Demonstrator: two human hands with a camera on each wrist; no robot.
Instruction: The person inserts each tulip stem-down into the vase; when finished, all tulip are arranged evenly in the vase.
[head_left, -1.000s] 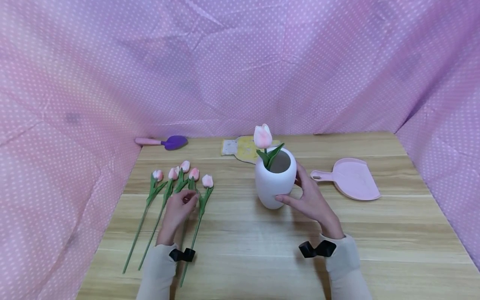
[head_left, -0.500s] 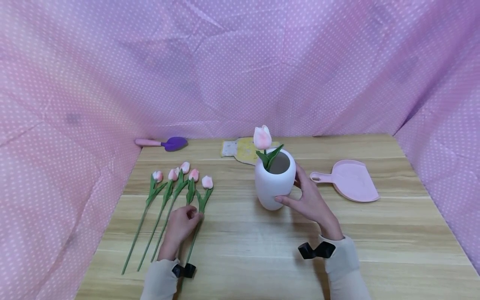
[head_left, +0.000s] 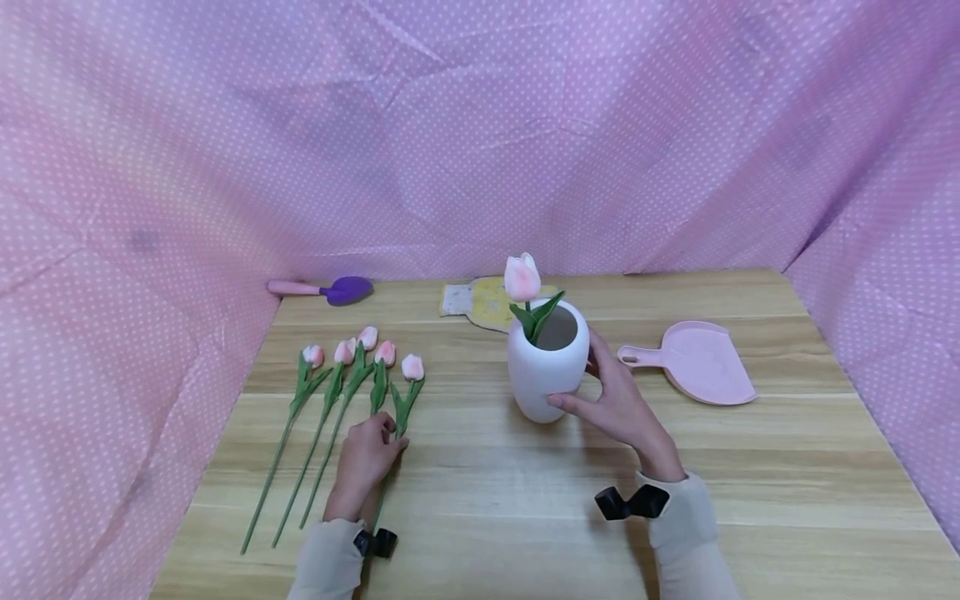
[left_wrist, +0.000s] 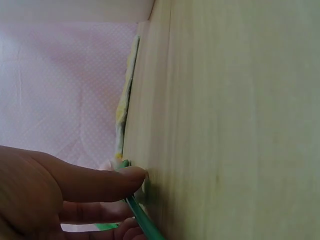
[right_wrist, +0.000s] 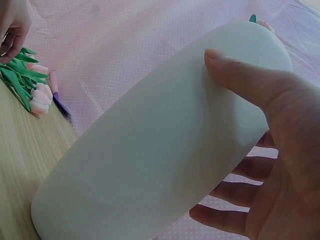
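At far left of a wooden table point(head_left: 487, 517), a purple-and-pink trowel point(head_left: 332, 292) lies along the back edge, before a dotted pink curtain point(head_left: 450, 167). Nearer, four tulips point(head_left: 331, 390) lie roughly side by side, blooms away from the person. At their right, the left hand point(head_left: 363, 458) pinches the green stem of a fifth tulip point(head_left: 404, 408) between thumb and fingers, just below the leaves. Its long axis runs away from the person and slightly rightward, bloom beyond the fingertips, stem trailing back beside the wrist; whether the stem touches the wood cannot be told. A yellow-and-gray mat point(head_left: 491, 302) lies flat at the back, partly hidden by a white vase point(head_left: 536, 379). The vase stands mouth up, well apart from the pinching fingers, to their right and a little farther back. One tulip point(head_left: 522, 279) rises from its mouth at the left rim. The right hand point(head_left: 621, 408), the nearer of the two, holds the vase's right side, thumb across the front, the other fingers spread around behind. At far right lies a pink dustpan point(head_left: 708, 362), handle toward that hand.
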